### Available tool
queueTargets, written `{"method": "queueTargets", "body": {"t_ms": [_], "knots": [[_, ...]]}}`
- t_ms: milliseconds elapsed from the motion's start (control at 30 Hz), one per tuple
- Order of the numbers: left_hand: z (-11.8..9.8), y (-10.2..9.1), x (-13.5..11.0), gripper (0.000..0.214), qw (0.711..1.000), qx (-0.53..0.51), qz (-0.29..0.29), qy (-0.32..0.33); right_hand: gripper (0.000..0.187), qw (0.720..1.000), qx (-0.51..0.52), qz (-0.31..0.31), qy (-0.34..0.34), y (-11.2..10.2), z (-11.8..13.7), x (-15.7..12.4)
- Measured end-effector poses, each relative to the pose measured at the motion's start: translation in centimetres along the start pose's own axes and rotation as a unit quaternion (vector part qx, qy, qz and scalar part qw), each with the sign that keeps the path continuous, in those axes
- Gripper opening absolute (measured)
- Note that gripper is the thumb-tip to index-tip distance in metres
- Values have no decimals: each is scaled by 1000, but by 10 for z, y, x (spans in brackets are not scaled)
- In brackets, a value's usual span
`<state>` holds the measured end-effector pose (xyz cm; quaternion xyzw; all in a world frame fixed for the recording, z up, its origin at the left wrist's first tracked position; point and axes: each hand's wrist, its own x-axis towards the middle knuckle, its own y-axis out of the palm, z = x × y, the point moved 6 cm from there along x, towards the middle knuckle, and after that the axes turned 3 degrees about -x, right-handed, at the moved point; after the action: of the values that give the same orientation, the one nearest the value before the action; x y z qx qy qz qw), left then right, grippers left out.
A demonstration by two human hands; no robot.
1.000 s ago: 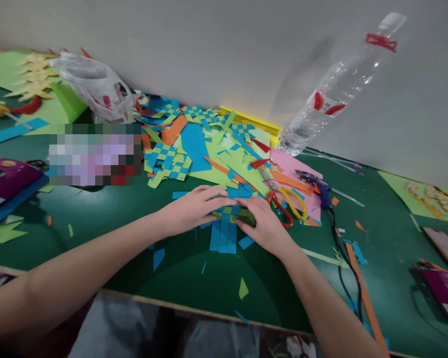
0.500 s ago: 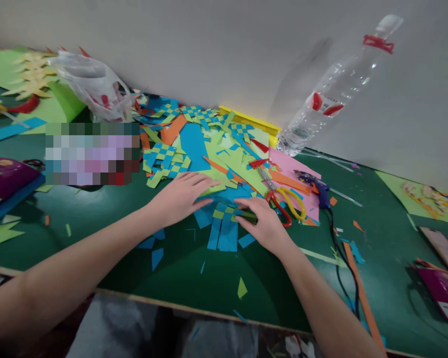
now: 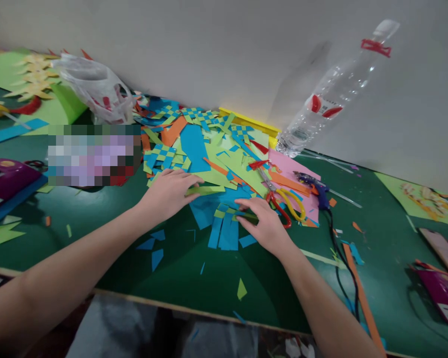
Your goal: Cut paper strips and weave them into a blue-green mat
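Observation:
My left hand pinches a light green paper strip at the near edge of a heap of cut paper. My right hand lies with fingers pressed down on a half-woven blue and green paper mat, whose loose blue strips fan out toward me. Between the two hands lies a blue paper sheet. The left hand is a short way up and left of the mat.
Red and yellow scissors lie right of my right hand, with a blue glue gun and its black cord beyond. A clear plastic bottle leans on the wall. A plastic bag sits far left. Purple boxes flank the green table.
My left hand has drawn away from the woven mat to the left and up, and now holds a green strip. The right hand has stayed on the mat.

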<state>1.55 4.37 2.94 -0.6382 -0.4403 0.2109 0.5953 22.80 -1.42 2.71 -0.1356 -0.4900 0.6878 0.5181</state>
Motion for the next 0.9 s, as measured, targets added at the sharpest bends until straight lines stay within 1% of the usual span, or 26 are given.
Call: {"method": "queueTargets", "body": {"t_ms": [100, 200, 333, 467, 600, 667, 767, 900], "knots": [[-1, -7, 1, 30, 999, -23, -16, -27, 31, 1000, 2, -5, -6, -1, 1, 0], [-2, -11, 1, 34, 995, -83, -35, -50, 31, 1000, -2, -12, -14, -3, 2, 1], [-5, -11, 1, 39, 984, -164, -50, -56, 30, 1000, -10, -19, -17, -4, 2, 1], [-6, -10, 2, 42, 977, -197, -52, -61, 29, 999, -20, -38, -10, -5, 1, 0], [-8, -1, 2, 47, 979, -198, -7, -54, 29, 998, -28, -52, -2, -7, -1, -1], [-10, 4, 2, 42, 982, -183, 15, -34, 29, 998, -32, -60, -1, -8, -1, -2], [-13, 9, 1, 31, 990, -139, 26, -9, 29, 997, -42, -70, 0, -10, 0, -2], [-14, 12, 2, 32, 995, -99, 27, -1, 28, 996, -49, -77, 11, -11, -1, -1]]}}
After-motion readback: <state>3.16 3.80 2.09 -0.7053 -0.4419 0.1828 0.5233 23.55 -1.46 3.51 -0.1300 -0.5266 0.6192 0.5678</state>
